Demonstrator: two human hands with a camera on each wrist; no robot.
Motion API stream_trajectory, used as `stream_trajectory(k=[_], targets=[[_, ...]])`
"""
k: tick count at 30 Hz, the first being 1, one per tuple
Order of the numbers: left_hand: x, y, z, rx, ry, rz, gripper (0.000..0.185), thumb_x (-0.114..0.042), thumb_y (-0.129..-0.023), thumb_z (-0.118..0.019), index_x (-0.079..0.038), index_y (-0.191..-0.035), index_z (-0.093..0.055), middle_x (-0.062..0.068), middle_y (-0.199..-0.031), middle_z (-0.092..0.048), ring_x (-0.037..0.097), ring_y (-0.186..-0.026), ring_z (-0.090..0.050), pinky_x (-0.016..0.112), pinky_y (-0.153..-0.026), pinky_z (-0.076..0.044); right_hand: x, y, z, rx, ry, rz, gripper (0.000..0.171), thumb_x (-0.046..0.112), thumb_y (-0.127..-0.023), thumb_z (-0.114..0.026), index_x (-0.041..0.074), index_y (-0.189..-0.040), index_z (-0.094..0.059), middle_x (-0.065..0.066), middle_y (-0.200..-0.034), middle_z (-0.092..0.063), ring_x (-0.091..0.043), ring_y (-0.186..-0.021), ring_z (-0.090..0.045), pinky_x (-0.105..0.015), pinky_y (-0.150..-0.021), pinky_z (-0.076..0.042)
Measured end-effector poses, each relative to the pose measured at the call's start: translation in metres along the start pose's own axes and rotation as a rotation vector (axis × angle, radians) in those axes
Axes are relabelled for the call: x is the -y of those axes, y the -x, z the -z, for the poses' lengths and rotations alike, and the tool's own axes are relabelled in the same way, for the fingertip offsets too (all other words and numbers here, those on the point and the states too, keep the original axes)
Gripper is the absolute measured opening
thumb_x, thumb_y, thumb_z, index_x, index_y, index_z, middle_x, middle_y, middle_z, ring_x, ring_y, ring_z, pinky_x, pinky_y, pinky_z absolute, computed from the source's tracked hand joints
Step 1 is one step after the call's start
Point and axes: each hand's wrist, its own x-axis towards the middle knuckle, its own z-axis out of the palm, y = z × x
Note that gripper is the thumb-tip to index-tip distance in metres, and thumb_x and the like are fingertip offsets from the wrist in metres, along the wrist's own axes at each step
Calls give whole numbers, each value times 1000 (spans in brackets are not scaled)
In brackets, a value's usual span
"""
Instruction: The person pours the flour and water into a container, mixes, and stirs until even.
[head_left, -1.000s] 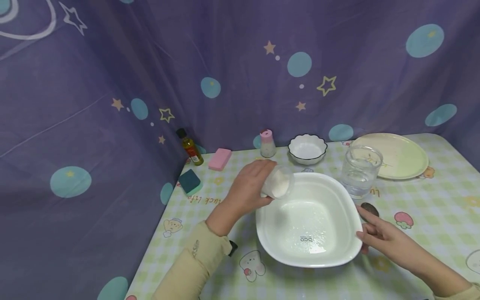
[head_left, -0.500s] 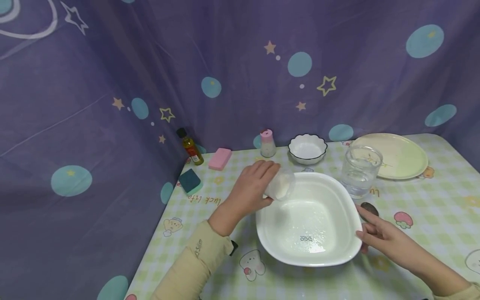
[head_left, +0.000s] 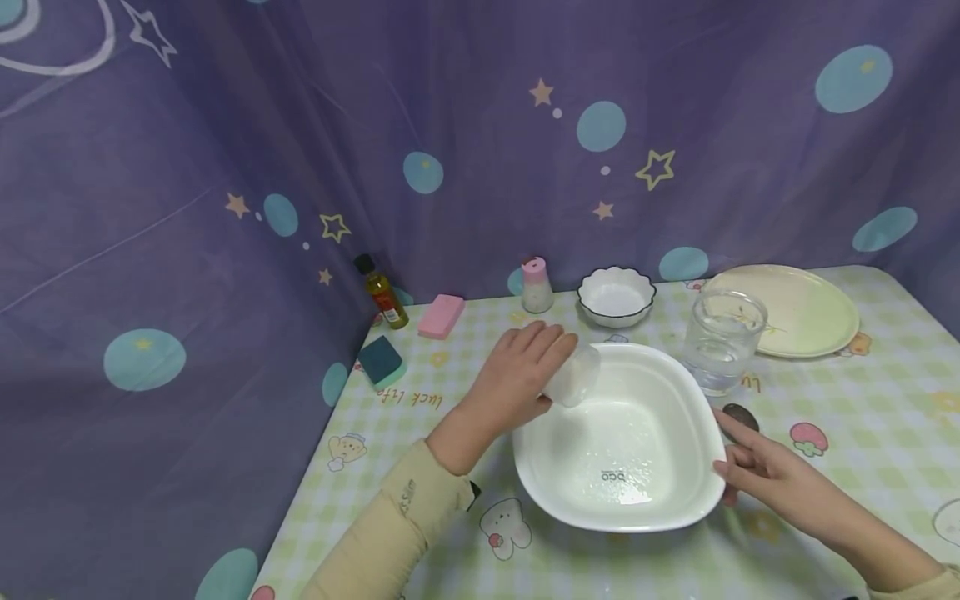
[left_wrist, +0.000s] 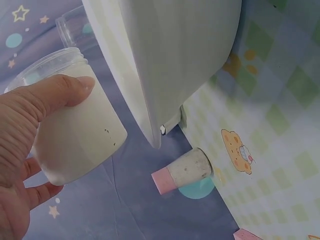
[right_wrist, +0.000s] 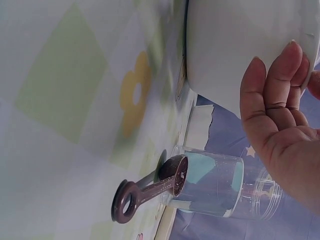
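My left hand (head_left: 513, 379) grips a clear plastic jar (head_left: 577, 377), tilted with its mouth over the back left of a white basin (head_left: 618, 492). In the left wrist view, white contents fill the jar (left_wrist: 82, 132) along its lower wall, and my thumb (left_wrist: 75, 92) lies across its side. My right hand (head_left: 772, 475) holds the basin's right rim, thumb on top and fingers against the outer wall, as the right wrist view shows. Near the right fingers lies a dark brown measuring scoop (right_wrist: 150, 192), partly covered by the hand in the head view.
Right of the basin stands a clear jar of water (head_left: 722, 346), before an oval plate (head_left: 810, 312). Behind are a scalloped white bowl (head_left: 617, 297) and a pink-topped shaker (head_left: 536, 286). A pink sponge (head_left: 441, 317), green sponge (head_left: 381, 362) and oil bottle (head_left: 382, 293) stand at left.
My left hand has moved slightly right with the jar, bringing it further over the basin. Less of the jar's white contents shows in the head view. The right hand stays on the rim.
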Motion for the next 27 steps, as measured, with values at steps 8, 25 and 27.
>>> stream_trajectory(k=[8, 25, 27], targets=[[-5, -1, -3, -8, -48, -29, 90, -31, -63, -91, -16, -138, -45, 8, -133, -48, 29, -124, -43, 42, -94, -40, -1, 0, 0, 2, 1, 3, 67, 0, -102, -44, -10, -151, 1, -14, -93, -68, -21, -76, -63, -29, -72, -52], [-8, -4, -10, 38, -88, -71, 87, -27, -67, -88, -19, -142, -44, 9, -136, -46, 29, -127, -40, 43, -98, -36, 0, -1, 0, 1, -22, -12, 66, 0, -103, -43, -10, -151, 1, -15, -93, -67, -22, -76, -63, -30, -72, -52], [-8, -4, -11, 35, -96, -76, 86, -27, -68, -88, -20, -142, -45, 9, -136, -46, 29, -127, -40, 43, -98, -36, 0, -1, 0, 1, -17, -11, 66, 0, -103, -43, -10, -151, 1, -15, -92, -67, -22, -76, -63, -30, -73, -52]])
